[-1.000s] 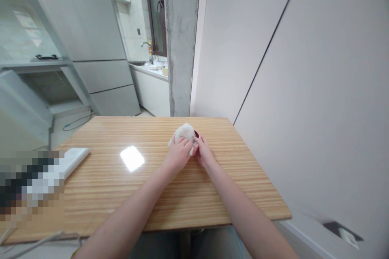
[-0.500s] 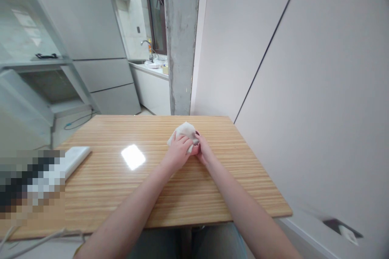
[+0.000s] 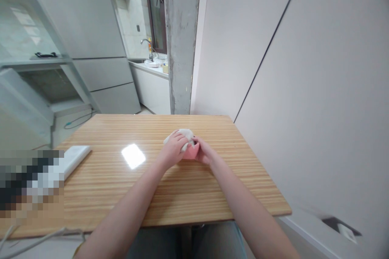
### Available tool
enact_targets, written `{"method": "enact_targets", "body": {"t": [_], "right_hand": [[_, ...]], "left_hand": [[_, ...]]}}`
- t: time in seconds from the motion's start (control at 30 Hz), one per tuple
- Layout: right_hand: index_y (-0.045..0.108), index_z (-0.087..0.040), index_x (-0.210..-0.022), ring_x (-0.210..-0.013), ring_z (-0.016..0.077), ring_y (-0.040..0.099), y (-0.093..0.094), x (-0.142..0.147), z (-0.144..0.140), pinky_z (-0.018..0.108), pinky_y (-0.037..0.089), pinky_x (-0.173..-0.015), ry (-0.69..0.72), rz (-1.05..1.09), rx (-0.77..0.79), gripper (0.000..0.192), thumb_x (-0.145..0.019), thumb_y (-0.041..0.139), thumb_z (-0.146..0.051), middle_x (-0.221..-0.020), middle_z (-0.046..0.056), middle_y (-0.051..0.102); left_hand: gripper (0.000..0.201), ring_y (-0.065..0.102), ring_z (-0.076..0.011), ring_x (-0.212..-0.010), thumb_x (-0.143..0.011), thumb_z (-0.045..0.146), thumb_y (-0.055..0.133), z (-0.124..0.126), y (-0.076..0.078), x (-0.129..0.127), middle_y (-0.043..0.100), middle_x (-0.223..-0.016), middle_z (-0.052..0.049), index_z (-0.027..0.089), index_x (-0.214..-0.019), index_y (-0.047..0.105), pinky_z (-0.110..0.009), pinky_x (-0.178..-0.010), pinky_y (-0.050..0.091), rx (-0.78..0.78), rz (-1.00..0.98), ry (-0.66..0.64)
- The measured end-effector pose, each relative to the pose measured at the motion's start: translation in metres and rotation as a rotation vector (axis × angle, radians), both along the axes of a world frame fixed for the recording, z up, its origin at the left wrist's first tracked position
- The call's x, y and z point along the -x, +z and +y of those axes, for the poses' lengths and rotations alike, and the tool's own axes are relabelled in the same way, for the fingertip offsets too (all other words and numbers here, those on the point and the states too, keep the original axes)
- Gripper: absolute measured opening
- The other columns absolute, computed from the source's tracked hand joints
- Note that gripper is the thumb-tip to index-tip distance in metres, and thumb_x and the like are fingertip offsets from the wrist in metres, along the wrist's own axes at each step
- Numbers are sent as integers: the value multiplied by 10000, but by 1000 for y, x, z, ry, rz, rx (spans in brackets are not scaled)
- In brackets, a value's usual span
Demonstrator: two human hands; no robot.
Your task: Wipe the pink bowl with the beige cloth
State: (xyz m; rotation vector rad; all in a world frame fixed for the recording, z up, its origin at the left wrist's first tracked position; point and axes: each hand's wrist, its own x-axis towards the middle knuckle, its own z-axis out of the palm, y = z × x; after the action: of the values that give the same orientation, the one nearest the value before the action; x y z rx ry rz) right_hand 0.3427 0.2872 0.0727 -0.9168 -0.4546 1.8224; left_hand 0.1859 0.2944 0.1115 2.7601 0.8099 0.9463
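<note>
A small pink cup (image 3: 191, 153) stands on the wooden table (image 3: 158, 194) near its far middle. My right hand (image 3: 204, 151) grips the cup's right side. My left hand (image 3: 173, 149) presses a crumpled white cloth (image 3: 185, 134) into the top of the cup, fingers closed over the cloth. Most of the cup is hidden behind both hands.
A flat white box (image 3: 74, 158) lies at the table's left edge beside a blurred patch. White cables (image 3: 45, 235) hang off the near left corner. A white wall runs along the right side. A concrete pillar (image 3: 181, 40), a fridge (image 3: 91, 36) and a kitchen counter (image 3: 152, 77) stand beyond the table.
The cloth has been pushed lower and looks flatter. The cup's pink side now shows between my hands, where before only a dark rim showed.
</note>
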Motion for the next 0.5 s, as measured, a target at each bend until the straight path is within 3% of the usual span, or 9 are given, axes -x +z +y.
{"method": "enact_targets", "body": {"t": [0.23,0.33,0.5], "right_hand": [[575,-283,-1043,-761,121,636,-8,8,4,221,508,-631,-285,-59,-222,361,-690,639,-241,-895,-48,698],[582,-285,-1046,-758,135,630,-3,9,2,240,512,-606,-214,-63,-181,348,-705,650,-303,-889,-37,697],[623,-228,-957,-600,121,589,2,7,-2,228,489,-518,-94,-59,-17,236,-749,586,-332,-737,-27,680]], "left_hand": [[177,535,-218,-981,-887,232,415,-9,-6,-15,649,-942,-57,197,-892,588,-533,-1090,228,15,68,78],[147,542,-227,-946,-841,183,443,-4,-9,-13,648,-886,-64,193,-866,588,-511,-1054,299,15,76,129],[140,543,-215,-934,-815,145,456,3,-6,-4,636,-851,-62,195,-807,587,-420,-1018,371,-40,-2,85]]}}
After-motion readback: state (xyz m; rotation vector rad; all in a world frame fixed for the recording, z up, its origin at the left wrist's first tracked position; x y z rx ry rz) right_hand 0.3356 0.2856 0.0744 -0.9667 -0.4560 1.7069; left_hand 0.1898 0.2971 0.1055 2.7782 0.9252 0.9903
